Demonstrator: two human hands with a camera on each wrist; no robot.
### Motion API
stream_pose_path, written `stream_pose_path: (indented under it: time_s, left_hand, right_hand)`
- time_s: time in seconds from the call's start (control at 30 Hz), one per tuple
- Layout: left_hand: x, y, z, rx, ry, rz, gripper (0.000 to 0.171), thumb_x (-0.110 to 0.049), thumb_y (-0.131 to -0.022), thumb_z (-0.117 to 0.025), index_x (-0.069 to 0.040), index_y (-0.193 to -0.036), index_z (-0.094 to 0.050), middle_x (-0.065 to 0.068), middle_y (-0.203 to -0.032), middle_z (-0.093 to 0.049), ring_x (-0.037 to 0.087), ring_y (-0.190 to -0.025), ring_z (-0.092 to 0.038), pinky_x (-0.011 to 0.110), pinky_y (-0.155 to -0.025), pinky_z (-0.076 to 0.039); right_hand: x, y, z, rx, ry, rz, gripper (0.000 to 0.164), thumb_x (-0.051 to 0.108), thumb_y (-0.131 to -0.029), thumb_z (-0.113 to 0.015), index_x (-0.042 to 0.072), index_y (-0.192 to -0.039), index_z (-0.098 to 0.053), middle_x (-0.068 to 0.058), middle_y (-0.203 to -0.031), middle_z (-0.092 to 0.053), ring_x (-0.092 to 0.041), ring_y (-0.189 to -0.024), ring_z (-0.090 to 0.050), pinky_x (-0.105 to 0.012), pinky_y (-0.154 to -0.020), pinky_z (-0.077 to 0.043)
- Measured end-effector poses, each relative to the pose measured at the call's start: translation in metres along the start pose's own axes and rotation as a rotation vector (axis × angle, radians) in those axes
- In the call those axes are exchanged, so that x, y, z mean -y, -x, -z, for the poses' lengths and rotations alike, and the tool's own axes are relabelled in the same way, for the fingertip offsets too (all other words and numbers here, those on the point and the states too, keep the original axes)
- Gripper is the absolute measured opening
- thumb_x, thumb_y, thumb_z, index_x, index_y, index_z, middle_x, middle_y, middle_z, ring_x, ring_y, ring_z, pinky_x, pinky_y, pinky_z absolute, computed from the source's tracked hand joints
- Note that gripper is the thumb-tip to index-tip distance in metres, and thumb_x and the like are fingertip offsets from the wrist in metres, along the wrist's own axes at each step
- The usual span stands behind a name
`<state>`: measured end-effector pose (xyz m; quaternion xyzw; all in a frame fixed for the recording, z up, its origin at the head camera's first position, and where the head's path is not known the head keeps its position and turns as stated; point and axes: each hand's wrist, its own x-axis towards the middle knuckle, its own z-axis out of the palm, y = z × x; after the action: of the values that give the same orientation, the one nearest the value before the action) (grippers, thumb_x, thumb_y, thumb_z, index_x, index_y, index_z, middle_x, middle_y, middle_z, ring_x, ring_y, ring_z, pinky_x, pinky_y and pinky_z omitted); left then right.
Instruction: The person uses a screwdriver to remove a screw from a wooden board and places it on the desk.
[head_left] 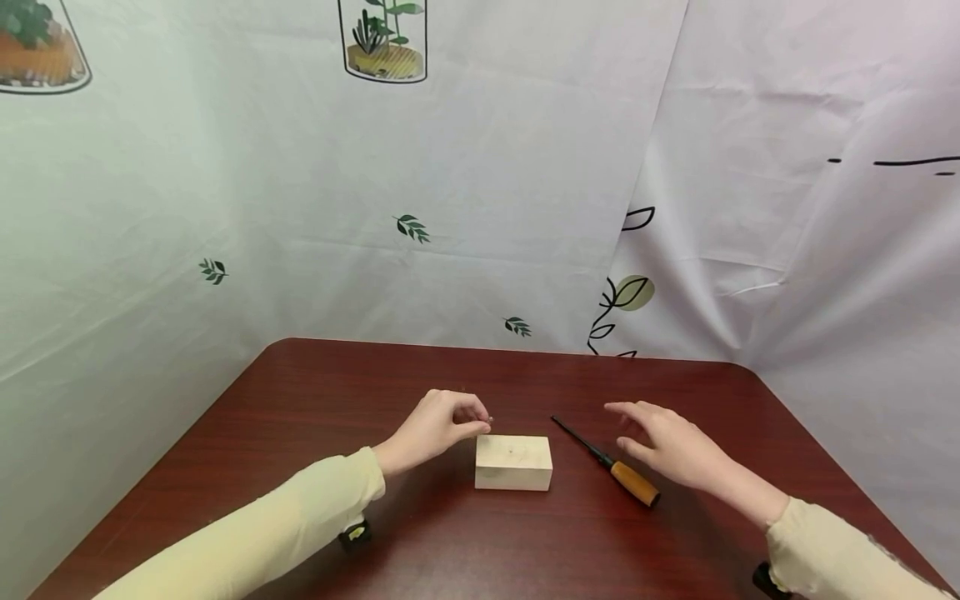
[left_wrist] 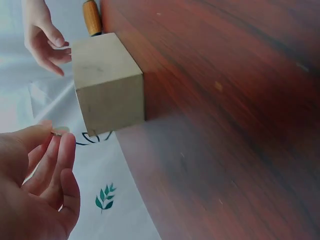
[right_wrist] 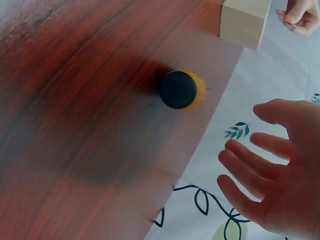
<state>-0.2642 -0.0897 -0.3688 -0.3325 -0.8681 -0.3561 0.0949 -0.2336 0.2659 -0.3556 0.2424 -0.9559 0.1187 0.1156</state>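
Observation:
Between thumb and fingertips, my left hand [head_left: 438,427] pinches a small screw [left_wrist: 58,134], whose thread shows in the left wrist view. That hand is just beyond the upper left corner of a pale wooden block [head_left: 513,477]. A small dark mark lies on the block's top. To the right of the block lies a screwdriver [head_left: 634,483] with a wooden handle and dark shaft, its tip pointing away. My right hand [head_left: 672,447] hovers beside the screwdriver with relaxed, spread fingers and holds nothing. In the right wrist view the screwdriver's black handle end [right_wrist: 178,90] faces the camera.
Block and screwdriver lie on a dark red wood-grain table [head_left: 360,375] with rounded far corners. A white cloth [head_left: 480,167] printed with leaves and plant jars hangs behind and at both sides of the table.

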Motion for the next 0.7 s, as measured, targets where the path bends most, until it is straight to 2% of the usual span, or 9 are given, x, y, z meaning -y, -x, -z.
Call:
stream_pose_path:
  time_s: [0.17,0.3,0.5,0.7]
  left_hand:
    - [0.011,0.010,0.010,0.016,-0.026,0.017,0.005,-0.012,-0.087,-0.075,-0.009,-0.091,-0.074,-0.002,-0.081,-0.074,0.005,-0.062,-0.063,0.017,-0.060,-0.048]
    - [0.023,0.019,0.018,0.035,-0.033,0.069,0.005,-0.009,-0.086,-0.075,-0.006,-0.090,-0.073,0.003,-0.076,-0.073,0.013,-0.062,-0.066,0.017,-0.058,-0.048]
    - [0.039,0.032,0.026,0.038,-0.114,0.133,0.005,-0.010,-0.084,-0.077,-0.008,-0.086,-0.072,-0.005,-0.074,-0.071,-0.001,-0.064,-0.060,0.018,-0.060,-0.048]
    - [0.051,0.041,0.029,0.044,-0.169,0.135,0.005,-0.007,-0.084,-0.075,-0.011,-0.084,-0.072,-0.006,-0.076,-0.071,0.000,-0.067,-0.062,0.018,-0.062,-0.049]
  right_hand:
    - [0.000,0.002,-0.005,-0.062,0.094,0.007,0.057,0.025,-0.089,-0.073,0.018,-0.142,-0.054,-0.008,-0.116,-0.067,-0.026,-0.105,-0.064,-0.044,-0.080,-0.054]
    - [-0.002,0.003,-0.007,-0.113,0.146,0.042,0.062,0.030,-0.087,-0.074,0.019,-0.144,-0.052,-0.007,-0.119,-0.066,-0.028,-0.108,-0.062,-0.048,-0.084,-0.053]
    - [-0.006,0.001,-0.008,-0.149,0.199,0.081,0.065,0.036,-0.086,-0.074,0.021,-0.145,-0.050,-0.005,-0.123,-0.066,-0.028,-0.113,-0.059,-0.049,-0.087,-0.051]
    - [-0.007,0.001,-0.007,-0.143,0.199,0.069,0.064,0.037,-0.087,-0.073,0.022,-0.145,-0.051,-0.007,-0.125,-0.064,-0.030,-0.115,-0.058,-0.051,-0.089,-0.049]
